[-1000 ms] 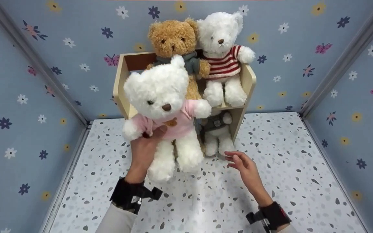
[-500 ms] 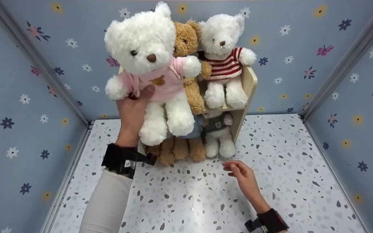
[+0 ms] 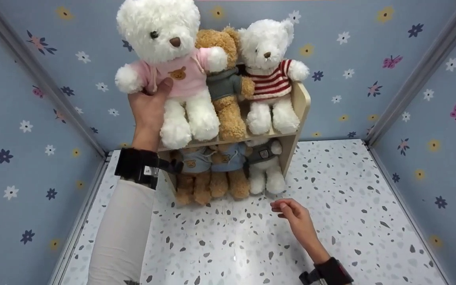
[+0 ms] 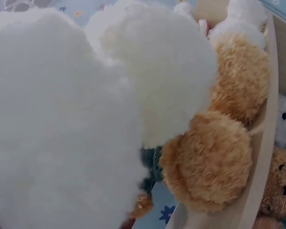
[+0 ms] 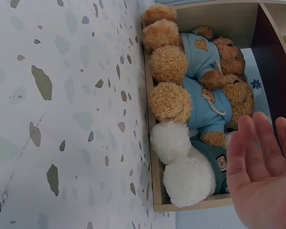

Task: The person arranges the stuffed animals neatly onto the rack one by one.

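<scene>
My left hand [image 3: 149, 109] grips a white teddy bear [image 3: 188, 83] in a pink hoodie by its side, thumb across the front. The bear is upright, before the left part of the top shelf of a small wooden shelf unit [image 3: 301, 101]. Its legs [image 4: 167, 71] fill much of the left wrist view. On that shelf sit a brown teddy bear [image 3: 228, 85] in a grey-green hoodie, partly hidden, and a white teddy bear [image 3: 269, 85] in a red-striped sweater. Low in front of the unit, my right hand [image 3: 299, 223] holds nothing, its fingers loosely bent.
Two brown teddy bears in blue hoodies [image 5: 209, 105] and a white one in a dark top [image 3: 265, 158] sit in the lower compartment. Flowered blue panels [image 3: 422, 118] enclose the back and sides. The floor [image 3: 220, 245] is white with speckles.
My left hand has lifted the pink-hoodie bear up and to the left, uncovering the lower compartment. My right hand has drawn slightly down, away from the unit.
</scene>
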A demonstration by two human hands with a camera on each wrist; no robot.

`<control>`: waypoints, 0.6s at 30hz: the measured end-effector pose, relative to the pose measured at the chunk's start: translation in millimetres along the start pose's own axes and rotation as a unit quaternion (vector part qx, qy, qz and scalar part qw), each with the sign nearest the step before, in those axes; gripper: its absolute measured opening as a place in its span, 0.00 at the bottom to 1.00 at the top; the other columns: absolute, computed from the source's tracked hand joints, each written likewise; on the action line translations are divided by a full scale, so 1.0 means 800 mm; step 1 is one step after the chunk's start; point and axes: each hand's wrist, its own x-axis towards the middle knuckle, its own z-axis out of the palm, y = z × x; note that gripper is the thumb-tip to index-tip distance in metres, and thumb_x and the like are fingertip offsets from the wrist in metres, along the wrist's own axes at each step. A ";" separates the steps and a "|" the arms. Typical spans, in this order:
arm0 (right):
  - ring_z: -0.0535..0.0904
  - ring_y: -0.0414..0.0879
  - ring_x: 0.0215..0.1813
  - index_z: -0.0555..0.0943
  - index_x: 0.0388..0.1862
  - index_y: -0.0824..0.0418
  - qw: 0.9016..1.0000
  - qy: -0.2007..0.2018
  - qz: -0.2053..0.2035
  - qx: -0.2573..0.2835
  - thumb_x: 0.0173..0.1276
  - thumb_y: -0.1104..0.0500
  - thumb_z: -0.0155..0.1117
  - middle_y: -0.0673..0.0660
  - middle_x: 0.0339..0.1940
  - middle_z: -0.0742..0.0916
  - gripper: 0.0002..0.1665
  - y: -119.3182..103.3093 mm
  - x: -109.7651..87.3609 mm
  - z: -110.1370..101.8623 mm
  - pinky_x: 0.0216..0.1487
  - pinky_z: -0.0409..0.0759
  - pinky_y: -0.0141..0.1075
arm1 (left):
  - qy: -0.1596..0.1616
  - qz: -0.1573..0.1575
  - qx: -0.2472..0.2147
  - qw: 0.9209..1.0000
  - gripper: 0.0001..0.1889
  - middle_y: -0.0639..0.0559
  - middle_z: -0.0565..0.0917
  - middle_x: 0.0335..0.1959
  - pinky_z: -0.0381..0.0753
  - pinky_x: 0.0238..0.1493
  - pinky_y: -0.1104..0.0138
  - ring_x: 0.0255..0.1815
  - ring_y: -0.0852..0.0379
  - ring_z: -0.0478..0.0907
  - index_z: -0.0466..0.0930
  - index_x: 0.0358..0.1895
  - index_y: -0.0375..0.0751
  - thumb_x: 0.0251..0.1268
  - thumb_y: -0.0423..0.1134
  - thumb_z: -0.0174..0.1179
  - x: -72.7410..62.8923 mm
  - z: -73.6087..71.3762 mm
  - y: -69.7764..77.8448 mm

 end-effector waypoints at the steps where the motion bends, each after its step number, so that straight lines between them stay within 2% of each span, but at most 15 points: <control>1: 0.87 0.49 0.51 0.82 0.55 0.72 1.000 0.000 0.002 -0.001 0.84 0.60 0.52 0.67 0.52 0.88 0.17 0.001 -0.001 0.000 0.53 0.85 0.41 | -0.002 -0.002 0.005 1.000 0.23 0.50 0.78 0.53 0.72 0.63 0.74 0.58 0.60 0.75 0.72 0.58 0.33 0.62 0.29 0.70 0.005 0.000 0.000; 6: 0.88 0.50 0.51 0.81 0.56 0.73 1.000 -0.003 0.009 -0.002 0.85 0.60 0.52 0.68 0.52 0.88 0.17 0.006 -0.002 0.000 0.54 0.85 0.45 | 0.000 -0.021 0.029 0.999 0.23 0.49 0.77 0.52 0.70 0.63 0.77 0.58 0.58 0.74 0.72 0.59 0.31 0.63 0.28 0.68 0.033 -0.005 0.000; 10: 0.87 0.51 0.51 0.80 0.56 0.74 1.000 -0.004 0.011 0.000 0.85 0.59 0.52 0.68 0.51 0.88 0.18 0.008 -0.003 0.000 0.53 0.85 0.42 | 0.002 -0.048 0.089 0.995 0.22 0.48 0.76 0.54 0.68 0.62 0.78 0.58 0.59 0.73 0.72 0.58 0.32 0.65 0.31 0.68 0.044 -0.012 0.000; 13: 0.88 0.52 0.51 0.80 0.55 0.74 1.000 0.001 0.011 0.001 0.85 0.60 0.51 0.69 0.51 0.88 0.17 0.007 -0.003 0.000 0.52 0.85 0.39 | -0.009 -0.072 0.167 0.983 0.21 0.47 0.75 0.55 0.67 0.62 0.78 0.58 0.59 0.72 0.71 0.59 0.32 0.69 0.35 0.65 0.044 -0.013 0.000; 15: 0.88 0.52 0.50 0.80 0.55 0.74 1.000 0.004 0.012 0.002 0.84 0.61 0.52 0.70 0.50 0.88 0.17 0.006 -0.002 0.001 0.52 0.85 0.40 | -0.023 -0.088 0.216 0.972 0.22 0.47 0.75 0.58 0.66 0.63 0.78 0.60 0.60 0.71 0.69 0.63 0.33 0.72 0.38 0.63 0.042 -0.011 0.002; 18: 0.88 0.51 0.50 0.80 0.55 0.75 1.000 0.006 0.012 0.004 0.84 0.62 0.52 0.69 0.50 0.88 0.16 0.001 0.002 0.003 0.52 0.85 0.41 | -0.045 -0.103 0.275 0.955 0.19 0.46 0.74 0.56 0.67 0.62 0.73 0.58 0.57 0.70 0.70 0.62 0.32 0.76 0.40 0.57 0.039 -0.006 0.000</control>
